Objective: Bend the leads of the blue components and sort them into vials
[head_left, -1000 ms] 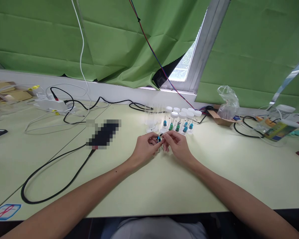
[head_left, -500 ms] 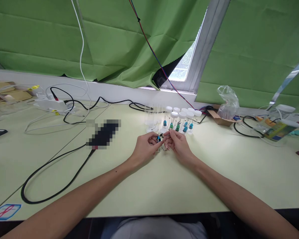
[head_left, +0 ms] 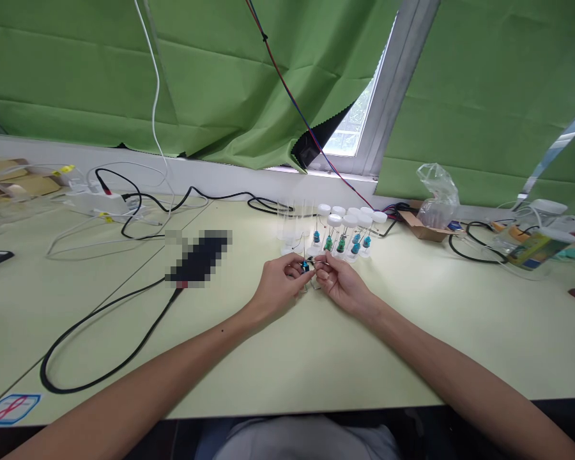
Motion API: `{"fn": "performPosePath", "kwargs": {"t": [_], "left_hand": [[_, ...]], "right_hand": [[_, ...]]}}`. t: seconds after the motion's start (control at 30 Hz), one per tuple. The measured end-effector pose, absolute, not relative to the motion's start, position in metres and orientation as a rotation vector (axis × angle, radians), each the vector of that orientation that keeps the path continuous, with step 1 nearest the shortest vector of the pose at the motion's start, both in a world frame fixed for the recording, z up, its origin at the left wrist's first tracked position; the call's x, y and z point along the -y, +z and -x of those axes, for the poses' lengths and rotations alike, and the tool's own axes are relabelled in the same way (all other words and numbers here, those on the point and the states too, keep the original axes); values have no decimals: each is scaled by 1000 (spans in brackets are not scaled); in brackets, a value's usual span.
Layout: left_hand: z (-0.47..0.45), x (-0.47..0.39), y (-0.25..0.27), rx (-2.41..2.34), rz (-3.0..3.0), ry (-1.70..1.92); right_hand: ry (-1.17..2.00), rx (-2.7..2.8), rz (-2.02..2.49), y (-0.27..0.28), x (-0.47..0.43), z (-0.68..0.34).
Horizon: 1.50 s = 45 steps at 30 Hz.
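Note:
My left hand is closed in a pinch around a small blue piece with a thin upright rod, held just above the table. Close beside it, my right hand has its thumb and fingers pressed together next to a small dark part; what they pinch is too small to make out. Some thin, light bits show under the fingertips, partly hidden. Right behind the hands stand several clear tubes with white caps, holding blue pieces and green pieces with thin rods.
Clear uncapped containers stand left of the capped tubes. A pixelated dark device with a black cable lies at the left. Farther right are a cardboard box with a plastic bag and a yellow-green container. A power strip sits back left.
My right hand has shifted slightly and its fingers have curled a little lower toward the blue piece. My left hand keeps its hold, nearly still.

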<state>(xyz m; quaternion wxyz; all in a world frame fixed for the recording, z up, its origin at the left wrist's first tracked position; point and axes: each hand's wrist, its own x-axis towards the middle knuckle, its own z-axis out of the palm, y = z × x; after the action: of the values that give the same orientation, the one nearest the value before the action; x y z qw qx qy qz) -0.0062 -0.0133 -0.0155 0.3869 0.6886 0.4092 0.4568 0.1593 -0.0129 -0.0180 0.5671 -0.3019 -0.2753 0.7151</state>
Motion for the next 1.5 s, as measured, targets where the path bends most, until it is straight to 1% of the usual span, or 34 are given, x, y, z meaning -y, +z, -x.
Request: {"fn": "performPosePath", "kwargs": {"t": [0.37,0.8,1.5], "left_hand": [[3,13,-11,-942,-1622,1086],[3,9,-6,-709,-1530,1014],[6,6,-8,-737,-1590,1014]], "right_hand": [[1649,642,692,-15,12,-161],[1504,775,701,-15,13,-161],[1446,838,753,-11,17,-161]]}}
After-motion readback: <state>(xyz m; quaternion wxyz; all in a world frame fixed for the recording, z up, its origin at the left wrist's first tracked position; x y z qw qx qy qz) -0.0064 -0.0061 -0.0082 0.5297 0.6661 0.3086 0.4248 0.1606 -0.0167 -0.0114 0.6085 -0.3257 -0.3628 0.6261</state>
